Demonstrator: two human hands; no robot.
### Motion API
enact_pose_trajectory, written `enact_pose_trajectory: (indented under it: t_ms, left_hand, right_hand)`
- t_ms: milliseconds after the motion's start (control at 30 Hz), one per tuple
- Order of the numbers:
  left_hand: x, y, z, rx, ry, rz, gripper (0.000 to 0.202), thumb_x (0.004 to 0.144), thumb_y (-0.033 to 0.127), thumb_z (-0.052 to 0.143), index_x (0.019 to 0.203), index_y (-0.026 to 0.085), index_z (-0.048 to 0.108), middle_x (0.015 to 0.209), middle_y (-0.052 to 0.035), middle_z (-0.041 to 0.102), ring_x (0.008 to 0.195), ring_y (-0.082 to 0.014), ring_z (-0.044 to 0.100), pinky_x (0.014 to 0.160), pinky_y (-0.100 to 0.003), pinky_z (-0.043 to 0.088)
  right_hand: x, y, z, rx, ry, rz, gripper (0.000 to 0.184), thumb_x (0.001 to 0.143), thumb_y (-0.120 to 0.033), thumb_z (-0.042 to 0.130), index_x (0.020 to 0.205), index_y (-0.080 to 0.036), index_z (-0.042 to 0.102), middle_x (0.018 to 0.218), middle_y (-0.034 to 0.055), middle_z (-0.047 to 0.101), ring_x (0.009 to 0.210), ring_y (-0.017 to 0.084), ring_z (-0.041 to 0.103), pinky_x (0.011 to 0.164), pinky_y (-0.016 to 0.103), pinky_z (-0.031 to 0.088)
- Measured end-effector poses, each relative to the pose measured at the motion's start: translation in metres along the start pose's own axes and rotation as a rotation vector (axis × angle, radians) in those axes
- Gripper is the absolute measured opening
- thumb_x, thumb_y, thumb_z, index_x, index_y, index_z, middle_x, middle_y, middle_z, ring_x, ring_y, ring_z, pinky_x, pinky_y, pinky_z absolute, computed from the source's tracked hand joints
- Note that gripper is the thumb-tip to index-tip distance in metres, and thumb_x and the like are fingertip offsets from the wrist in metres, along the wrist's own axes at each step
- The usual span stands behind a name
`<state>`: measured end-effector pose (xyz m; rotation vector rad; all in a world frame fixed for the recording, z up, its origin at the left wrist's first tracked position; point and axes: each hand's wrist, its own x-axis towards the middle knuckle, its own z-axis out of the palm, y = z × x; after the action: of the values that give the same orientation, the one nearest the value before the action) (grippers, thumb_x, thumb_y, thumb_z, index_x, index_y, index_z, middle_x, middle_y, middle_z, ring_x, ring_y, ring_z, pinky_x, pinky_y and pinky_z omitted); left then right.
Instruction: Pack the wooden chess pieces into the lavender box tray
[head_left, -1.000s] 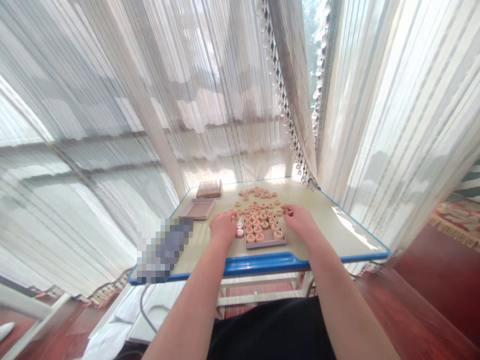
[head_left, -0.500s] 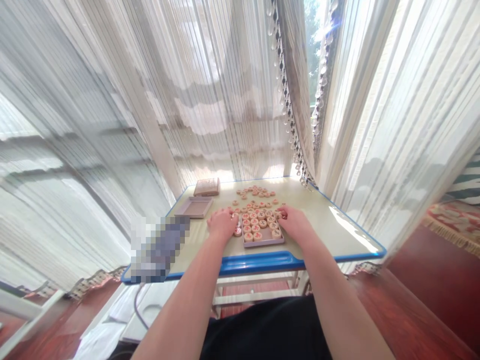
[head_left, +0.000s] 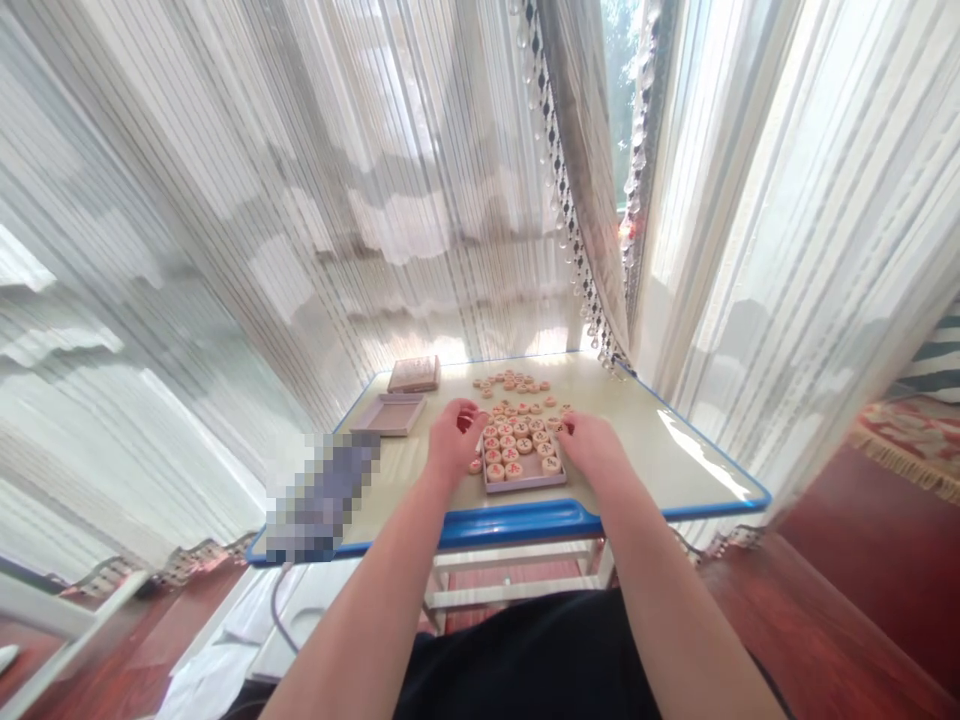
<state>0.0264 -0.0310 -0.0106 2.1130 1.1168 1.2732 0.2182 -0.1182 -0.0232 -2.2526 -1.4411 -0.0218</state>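
A shallow tray (head_left: 525, 484) near the table's front edge holds rows of round wooden xiangqi pieces (head_left: 513, 470) with red or dark characters. A bare patch shows at the front of its floor. My left hand (head_left: 454, 436) is raised at the tray's back left corner, fingers curved and thumb apart; I make out no piece in it. Beside that wrist lies one loose piece (head_left: 475, 466). My right hand (head_left: 592, 442) rests at the tray's right side, thumb and fingertips closed around a xiangqi piece (head_left: 559, 427), partly covered by the fingers.
More loose pieces (head_left: 517, 381) are scattered behind the tray. An empty second tray (head_left: 390, 412) and a flat box (head_left: 414, 374) stand at the back left. A blurred-out object (head_left: 326, 495) covers the left edge of the blue-rimmed table (head_left: 525, 522). Curtains hang close behind.
My left hand has lifted from the pieces left of the tray and moved up and slightly right, its fingers now spread from the thumb. My right hand stays nearly in place.
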Motion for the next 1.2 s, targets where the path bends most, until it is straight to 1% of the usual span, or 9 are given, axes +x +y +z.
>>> enact_pose_trajectory:
  t_ms: [100,200,300,400,500,633,700,967,1200]
  left_hand:
    - [-0.003,0.005,0.006,-0.185,-0.066,-0.015,0.029,0.074,0.033,0.056,0.098,0.017,0.063,0.081,-0.004,0.067,0.067,-0.0139,0.062,0.064,-0.026,0.05]
    - [-0.004,0.008,0.007,-0.311,-0.131,-0.097,0.033,0.072,0.031,0.06,0.1,0.016,0.064,0.078,-0.0045,0.068,0.069,-0.016,0.065,0.063,-0.026,0.051]
    - [-0.004,0.01,0.005,-0.432,-0.152,-0.158,0.041,0.065,0.028,0.066,0.105,0.015,0.062,0.086,-0.0062,0.068,0.074,-0.0168,0.065,0.069,-0.028,0.052]
    - [-0.004,0.013,0.004,-0.531,-0.182,-0.185,0.044,0.062,0.026,0.07,0.104,0.014,0.062,0.087,-0.0069,0.068,0.075,-0.0163,0.065,0.072,-0.031,0.054]
    - [-0.006,0.016,0.005,-0.571,-0.217,-0.196,0.046,0.062,0.03,0.071,0.104,0.013,0.062,0.086,-0.0069,0.067,0.068,-0.0146,0.064,0.066,-0.03,0.055]
    - [-0.008,0.018,0.008,-0.475,-0.242,-0.187,0.048,0.064,0.035,0.07,0.107,0.015,0.062,0.09,-0.0075,0.066,0.054,-0.0111,0.06,0.044,-0.022,0.049]
    - [-0.009,0.019,0.01,-0.389,-0.243,-0.158,0.046,0.064,0.038,0.069,0.104,0.016,0.064,0.087,-0.0062,0.066,0.051,-0.0099,0.058,0.039,-0.02,0.045]
    - [-0.008,0.024,0.008,-0.152,-0.167,0.046,0.035,0.064,0.043,0.067,0.087,0.017,0.071,0.071,-0.0018,0.065,0.057,-0.0104,0.053,0.055,-0.022,0.045]
    - [-0.012,0.025,0.005,-0.154,-0.186,0.088,0.033,0.068,0.04,0.064,0.089,0.015,0.071,0.07,-0.0009,0.062,0.053,-0.0077,0.042,0.052,-0.021,0.038]
  right_hand:
    - [-0.001,0.0,0.002,-0.004,0.0,0.003,0.025,0.081,-0.023,0.044,0.085,-0.015,0.067,0.09,0.0146,0.066,0.085,0.022,0.06,0.071,0.029,0.042]
    - [-0.004,-0.003,0.001,0.06,0.022,0.011,0.03,0.084,-0.027,0.043,0.095,-0.012,0.065,0.095,0.0178,0.064,0.091,0.024,0.058,0.077,0.032,0.042]
    - [-0.007,-0.009,-0.005,0.177,0.116,-0.019,0.033,0.084,-0.029,0.044,0.107,-0.014,0.061,0.103,0.0145,0.061,0.091,0.021,0.057,0.081,0.03,0.041]
    - [-0.011,-0.017,-0.01,0.324,0.192,-0.208,0.03,0.083,-0.031,0.046,0.106,-0.02,0.063,0.1,0.0079,0.061,0.087,0.017,0.057,0.083,0.026,0.041]
    - [-0.013,-0.023,-0.012,0.441,0.214,-0.403,0.026,0.082,-0.033,0.051,0.1,-0.022,0.066,0.095,0.0054,0.063,0.093,0.017,0.056,0.087,0.027,0.04]
    - [-0.013,-0.025,-0.011,0.522,0.21,-0.456,0.024,0.08,-0.031,0.056,0.099,-0.022,0.067,0.099,0.0045,0.065,0.1,0.019,0.055,0.09,0.03,0.04]
    - [-0.013,-0.025,-0.011,0.544,0.192,-0.446,0.022,0.079,-0.03,0.057,0.097,-0.022,0.067,0.099,0.0039,0.066,0.099,0.018,0.056,0.09,0.03,0.04]
    - [-0.015,-0.027,-0.013,0.599,0.161,-0.476,0.017,0.079,-0.028,0.059,0.091,-0.023,0.07,0.092,0.0032,0.069,0.091,0.017,0.06,0.084,0.028,0.044]
    - [-0.016,-0.027,-0.014,0.651,0.135,-0.501,0.018,0.08,-0.028,0.058,0.093,-0.022,0.069,0.089,0.0021,0.07,0.079,0.015,0.062,0.073,0.026,0.047]
